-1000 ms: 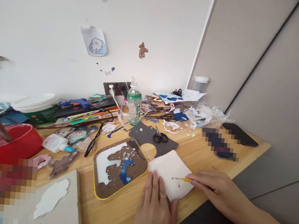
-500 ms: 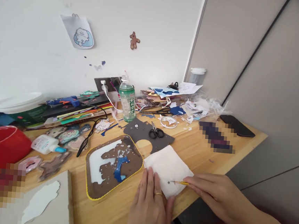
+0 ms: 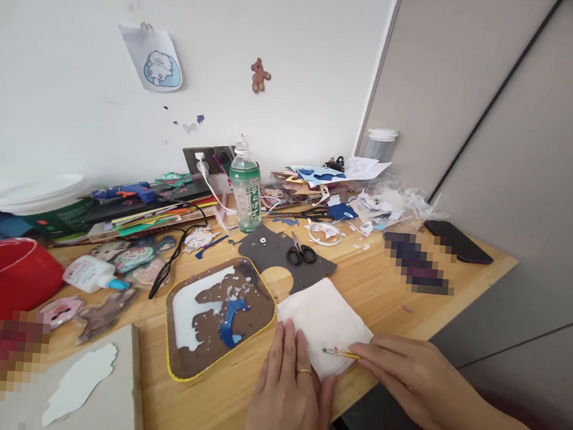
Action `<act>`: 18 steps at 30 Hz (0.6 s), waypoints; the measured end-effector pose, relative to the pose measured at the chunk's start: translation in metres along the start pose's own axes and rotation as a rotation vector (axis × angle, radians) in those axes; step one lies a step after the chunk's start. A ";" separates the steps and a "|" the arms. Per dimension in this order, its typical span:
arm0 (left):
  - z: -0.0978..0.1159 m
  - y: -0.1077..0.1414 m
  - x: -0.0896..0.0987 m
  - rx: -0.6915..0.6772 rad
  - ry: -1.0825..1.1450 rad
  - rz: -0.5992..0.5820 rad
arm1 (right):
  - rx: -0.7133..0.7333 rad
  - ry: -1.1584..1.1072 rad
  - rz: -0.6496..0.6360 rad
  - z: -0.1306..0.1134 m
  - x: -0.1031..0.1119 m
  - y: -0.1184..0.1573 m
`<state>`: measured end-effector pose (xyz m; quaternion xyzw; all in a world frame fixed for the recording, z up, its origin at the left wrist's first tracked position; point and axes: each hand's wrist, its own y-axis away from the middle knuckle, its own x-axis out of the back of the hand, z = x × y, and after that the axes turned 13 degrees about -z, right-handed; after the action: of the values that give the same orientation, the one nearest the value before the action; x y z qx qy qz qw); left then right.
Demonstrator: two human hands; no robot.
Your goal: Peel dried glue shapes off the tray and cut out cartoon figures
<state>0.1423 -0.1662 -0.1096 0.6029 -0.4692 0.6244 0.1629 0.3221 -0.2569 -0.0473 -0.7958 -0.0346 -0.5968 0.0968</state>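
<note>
I seem to work yellow tool (image 3: pixel 348 355) on white towel (image 3: pixel 325 312) | right fingers (image 3: pixel 367 351) clamp tool | left fingers (image 3: pixel 288 356) flat, thumb apart, on towel | towel: near, right of tray (image 3: pixel 198 362) | next needs towel steady

The left hand (image 3: pixel 291 393) touches white tissue (image 3: pixel 323 308); the right (image 3: pixel 406 369) holds a tool (image 3: pixel 346 354).

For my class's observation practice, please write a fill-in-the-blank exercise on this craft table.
The bare right hand holds a slim tool whose handle is coloured ____.
The bare left hand, resting on a square white paper towel, wears a gold-coloured ____.
Small black-handled ____ lie on a dark grey flat sheet.
The clear plastic bottle has a ____ label.
Missing words: yellow; ring; scissors; green.
</note>
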 end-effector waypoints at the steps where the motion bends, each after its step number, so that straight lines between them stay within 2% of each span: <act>1: 0.000 0.000 0.000 0.003 0.004 0.001 | 0.001 -0.006 -0.006 0.001 0.000 0.000; 5: 0.001 0.001 0.000 0.008 0.014 0.009 | -0.017 -0.069 -0.009 0.001 -0.001 0.001; 10: 0.000 0.001 0.000 0.000 0.011 0.006 | -0.107 -0.221 -0.031 -0.001 0.000 -0.001; 18: 0.001 0.000 0.000 0.005 0.001 0.011 | -0.071 -0.104 0.105 0.002 0.000 -0.001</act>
<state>0.1427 -0.1670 -0.1097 0.6004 -0.4709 0.6268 0.1580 0.3239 -0.2554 -0.0476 -0.8293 0.0235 -0.5497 0.0979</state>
